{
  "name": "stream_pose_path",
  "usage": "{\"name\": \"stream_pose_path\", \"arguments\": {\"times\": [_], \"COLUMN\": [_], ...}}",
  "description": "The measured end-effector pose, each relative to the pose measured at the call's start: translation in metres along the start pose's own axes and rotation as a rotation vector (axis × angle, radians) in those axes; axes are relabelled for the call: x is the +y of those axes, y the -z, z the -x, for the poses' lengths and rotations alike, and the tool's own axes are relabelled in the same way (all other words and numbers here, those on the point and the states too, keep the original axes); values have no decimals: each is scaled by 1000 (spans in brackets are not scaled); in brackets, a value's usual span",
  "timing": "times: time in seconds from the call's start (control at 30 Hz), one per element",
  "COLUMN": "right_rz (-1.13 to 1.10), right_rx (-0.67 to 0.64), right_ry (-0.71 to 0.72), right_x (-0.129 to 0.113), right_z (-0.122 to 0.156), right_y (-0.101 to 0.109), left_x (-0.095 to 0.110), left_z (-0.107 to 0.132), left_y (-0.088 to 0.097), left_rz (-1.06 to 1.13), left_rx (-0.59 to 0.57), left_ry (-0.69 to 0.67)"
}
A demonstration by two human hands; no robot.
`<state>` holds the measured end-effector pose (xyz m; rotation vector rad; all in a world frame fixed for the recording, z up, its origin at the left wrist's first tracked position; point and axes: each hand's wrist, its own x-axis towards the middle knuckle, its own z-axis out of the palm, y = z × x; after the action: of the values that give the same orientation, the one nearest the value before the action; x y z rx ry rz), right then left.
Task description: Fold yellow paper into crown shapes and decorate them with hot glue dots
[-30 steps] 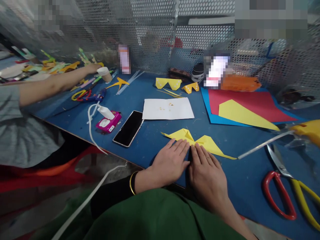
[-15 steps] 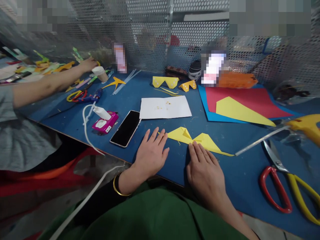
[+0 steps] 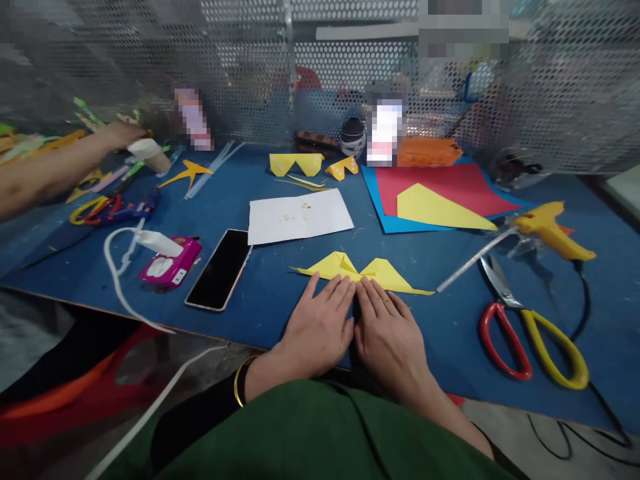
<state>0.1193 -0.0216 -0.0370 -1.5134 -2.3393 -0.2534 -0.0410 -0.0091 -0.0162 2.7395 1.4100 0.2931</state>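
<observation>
A folded yellow paper shape (image 3: 385, 274) lies on the blue table (image 3: 280, 300) in front of me. My left hand (image 3: 320, 327) rests flat with fingers stretched out, fingertips at the paper's near edge. Beside it my right hand (image 3: 387, 333) also lies flat and open, its fingertips touching the paper's middle. The two hands sit side by side, nearly touching. Neither holds anything.
A black phone (image 3: 220, 269) and a pink box (image 3: 170, 260) with a white cable lie left. White paper (image 3: 300, 217) is behind. Red-and-yellow scissors (image 3: 525, 327), a yellow glue gun (image 3: 550, 230) and coloured sheets (image 3: 440, 193) are right. Another person's arm (image 3: 60, 167) reaches at far left.
My left hand moved back right from near the phone to lie beside my right hand at the yellow paper. The view swung to the right.
</observation>
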Motion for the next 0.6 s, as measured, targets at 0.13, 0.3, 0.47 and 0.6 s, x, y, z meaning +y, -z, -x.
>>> {"name": "stream_pose_path", "arguments": {"times": [0.13,0.3,0.47,0.6], "right_rz": [65,205,251,115], "right_rx": [29,42,13,24], "right_ry": [-36,-110,-114,-27], "right_x": [18,51,52,32], "right_z": [7,21,21,10], "right_y": [6,12,16,15], "left_x": [1,3,4,4], "left_z": [-5,-10,-14,-14], "left_y": [3,3,5,4], "left_rz": [-20,-78,-98,-116], "left_rx": [-3,7,-1,12], "left_ry": [15,-30,-29,-56]}}
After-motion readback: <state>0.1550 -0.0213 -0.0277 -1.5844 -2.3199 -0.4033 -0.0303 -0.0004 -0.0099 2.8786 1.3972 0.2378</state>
